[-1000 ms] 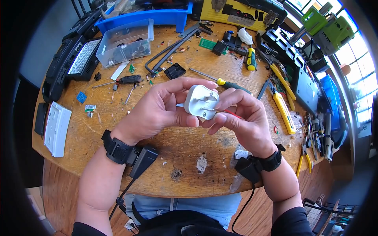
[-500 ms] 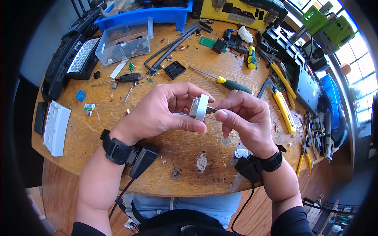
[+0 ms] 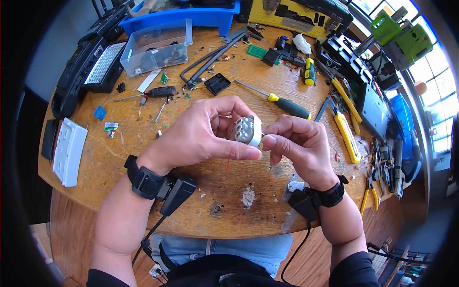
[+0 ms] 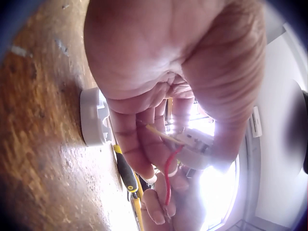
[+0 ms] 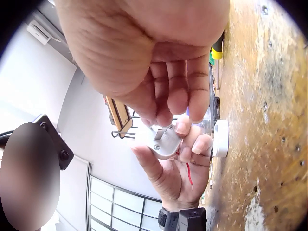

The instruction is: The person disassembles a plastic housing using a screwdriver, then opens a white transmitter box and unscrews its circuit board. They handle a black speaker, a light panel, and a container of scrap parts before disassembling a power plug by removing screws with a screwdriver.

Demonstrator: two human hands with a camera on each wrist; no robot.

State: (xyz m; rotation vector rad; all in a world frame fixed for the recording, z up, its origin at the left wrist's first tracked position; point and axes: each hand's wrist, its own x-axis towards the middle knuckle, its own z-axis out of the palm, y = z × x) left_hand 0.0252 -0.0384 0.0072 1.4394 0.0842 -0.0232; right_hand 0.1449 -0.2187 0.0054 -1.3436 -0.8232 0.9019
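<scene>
A white plug point(image 3: 246, 130) is held over the bench by my left hand point(image 3: 203, 131), its thumb and fingers around the edges. Its inner side with terminal holes faces up in the head view. In the right wrist view the plug's outer face point(image 5: 166, 144) shows flat metal prongs and screws. My right hand point(image 3: 303, 146) pinches at the prong side with thumb and index finger. From the plug hang a red wire point(image 4: 168, 175) and a yellowish wire point(image 4: 161, 134), seen in the left wrist view. A white hollow piece point(image 4: 91, 118) stands on the bench below the hands.
A yellow-green screwdriver point(image 3: 289, 107) lies beyond the hands, a yellow cutter point(image 3: 346, 136) to the right. At the back are a clear bin point(image 3: 158, 50), a blue tray point(image 3: 205, 21) and a yellow toolbox point(image 3: 296, 16). A white panel point(image 3: 70, 153) lies at the left edge.
The plug has turned in the hands: its prongs faced the head camera first, then it stood edge-on, and now its terminal side shows. The right fingers stay beside it.
</scene>
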